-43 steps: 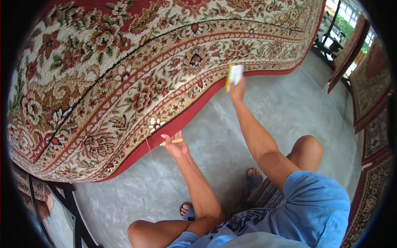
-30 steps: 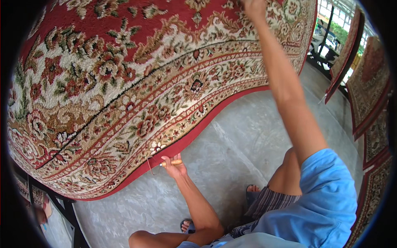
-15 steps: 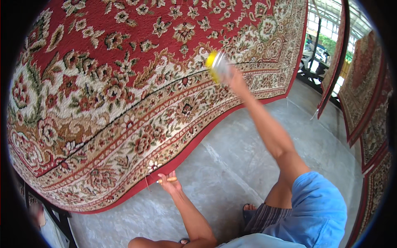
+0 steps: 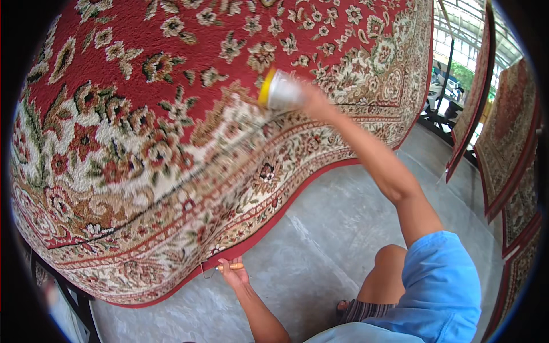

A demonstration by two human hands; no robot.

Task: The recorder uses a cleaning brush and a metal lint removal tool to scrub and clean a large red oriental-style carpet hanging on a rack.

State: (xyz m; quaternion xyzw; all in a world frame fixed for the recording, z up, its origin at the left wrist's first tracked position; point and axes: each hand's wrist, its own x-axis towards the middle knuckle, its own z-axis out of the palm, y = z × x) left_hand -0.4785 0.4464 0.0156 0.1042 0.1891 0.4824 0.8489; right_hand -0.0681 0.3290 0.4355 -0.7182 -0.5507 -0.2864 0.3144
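Observation:
A large red carpet (image 4: 137,57) with a cream and brown floral border hangs in front of me. My right hand (image 4: 316,100) grips a silvery cylinder with a yellow end (image 4: 282,90), which looks like a can and is blurred by motion. It is against or just in front of the carpet, above the border; contact I cannot tell. Lower down, my left hand (image 4: 233,273) is closed at the carpet's red bottom edge. In it is a wooden-handled tool (image 4: 230,266) with a thin bent metal rod pointing left. Whether the fingers also pinch the edge is hidden.
Grey concrete floor (image 4: 326,228) lies below the carpet. More patterned carpets (image 4: 506,137) hang at the right. A black frame (image 4: 86,311) stands at the lower left, beside a blurred pale shape. Motorbikes (image 4: 437,83) show beyond the opening at the far right.
My right hand has moved left with the cylinder. The carpet's lower part now bulges and ripples more. The left hand stays at the edge, slightly lower in view.

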